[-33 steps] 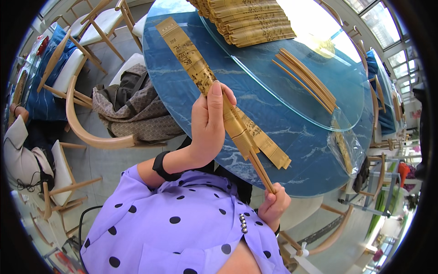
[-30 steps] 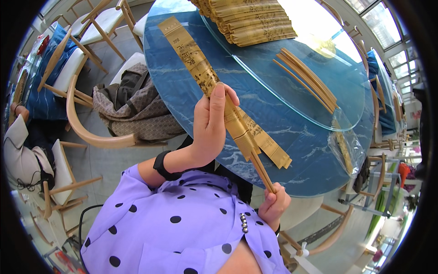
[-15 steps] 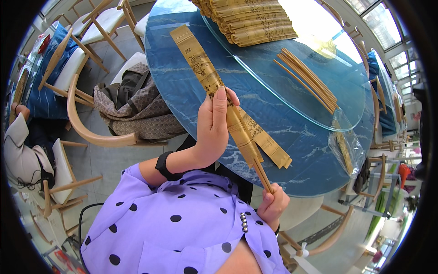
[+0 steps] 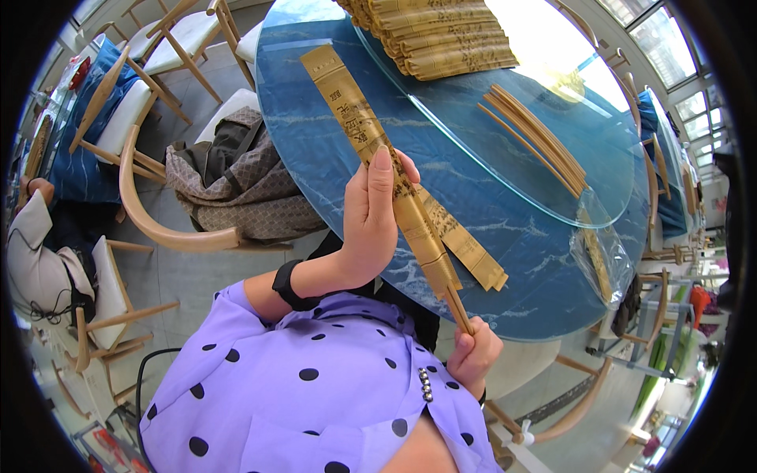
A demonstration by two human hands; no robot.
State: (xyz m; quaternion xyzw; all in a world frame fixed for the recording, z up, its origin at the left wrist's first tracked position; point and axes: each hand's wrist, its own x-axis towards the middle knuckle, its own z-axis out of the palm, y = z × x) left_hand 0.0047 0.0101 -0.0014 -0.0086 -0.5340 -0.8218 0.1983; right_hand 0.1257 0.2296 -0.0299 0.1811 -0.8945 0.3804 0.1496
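A long gold paper chopstick sleeve point(image 4: 347, 106) with dark print is in my left hand point(image 4: 372, 209), the thumb lying along its face and the fingers behind. Wooden chopsticks point(image 4: 459, 309) project from the sleeve's lower end, their upper part hidden inside it. My right hand point(image 4: 475, 355) is closed around the outer ends of these chopsticks, close to my body. A second gold sleeve point(image 4: 471, 254) lies on the blue table behind the held one, partly covered by it.
A heap of gold sleeves point(image 4: 449, 39) rests at the far side of the round table point(image 4: 307, 118). Loose chopsticks point(image 4: 540, 138) lie on the glass turntable, by a clear plastic bag point(image 4: 603, 256). A chair with a patterned bag point(image 4: 240, 189) stands left; a person point(image 4: 47, 252) sits beyond.
A shorter length of chopstick shows below the held sleeve; the chopsticks are slightly deeper inside. Both hands keep their grip, and the whole view has shifted slightly.
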